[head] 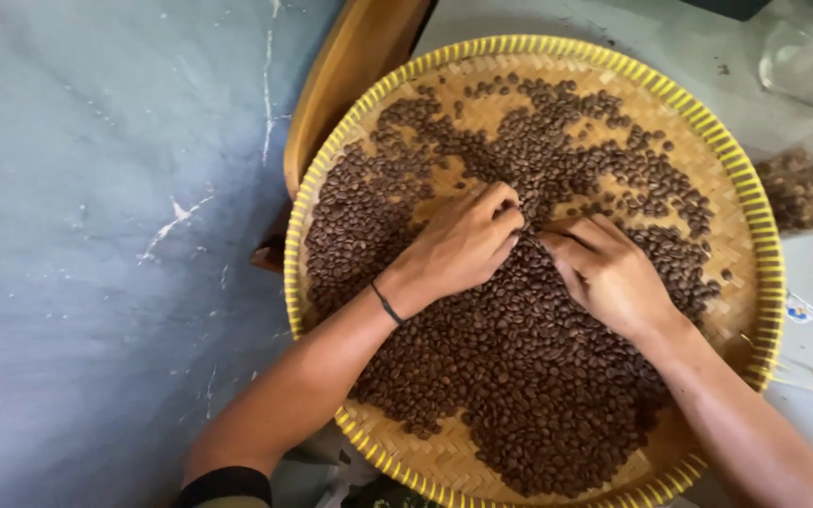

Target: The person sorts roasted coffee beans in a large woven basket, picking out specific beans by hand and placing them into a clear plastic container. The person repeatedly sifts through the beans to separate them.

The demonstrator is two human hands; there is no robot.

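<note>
Both hands' curled fingers (505, 214) bury their tips in the coffee beans (519, 357), the woven tray (769, 273) slips under the bottom edge, and the glass jar (806, 56) is cropped top right.

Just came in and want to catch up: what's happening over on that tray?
A person bends over a round woven bamboo tray with a yellow rim spread with brown roasted coffee beans. The left hand and right hand rest on the beans near the tray's middle, fingertips curled and nearly meeting as if pinching at beans. A smaller pile of beans lies off the tray, at right.
</note>
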